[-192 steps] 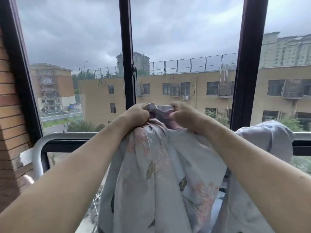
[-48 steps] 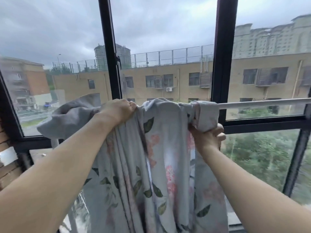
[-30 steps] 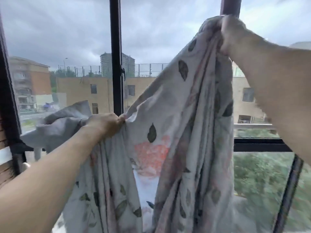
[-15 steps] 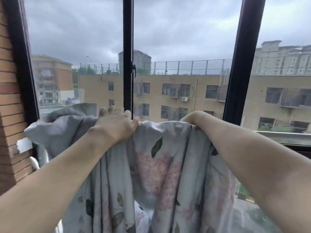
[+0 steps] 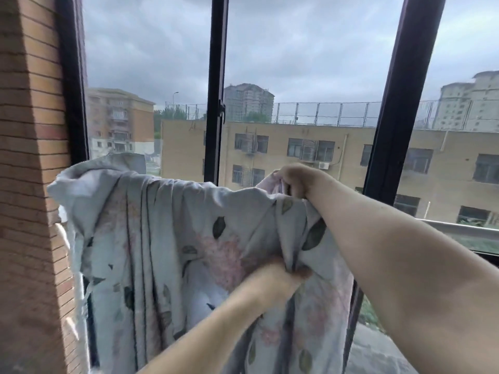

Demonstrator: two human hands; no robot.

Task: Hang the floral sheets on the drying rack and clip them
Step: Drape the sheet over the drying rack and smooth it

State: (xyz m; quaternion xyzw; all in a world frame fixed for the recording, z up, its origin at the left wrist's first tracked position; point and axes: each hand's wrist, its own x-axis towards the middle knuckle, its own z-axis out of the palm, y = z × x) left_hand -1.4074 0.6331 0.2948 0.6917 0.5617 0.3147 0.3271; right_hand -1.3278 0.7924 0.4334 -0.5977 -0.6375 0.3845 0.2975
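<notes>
- Over the rack rail by the window, the floral sheet hangs bunched.
- The right hand grips its top edge; the left hand pinches a lower fold.
- Spreading it rightward along the bare rail would likely even the drape before clipping.

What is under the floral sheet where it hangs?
The floral sheet covers its support. A grey rail emerges to its right, past the right hand; the covered stretch cannot be seen.

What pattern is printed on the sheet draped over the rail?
Pink blossoms and dark green leaves on pale grey-blue sheet, seen in the head view.
</notes>
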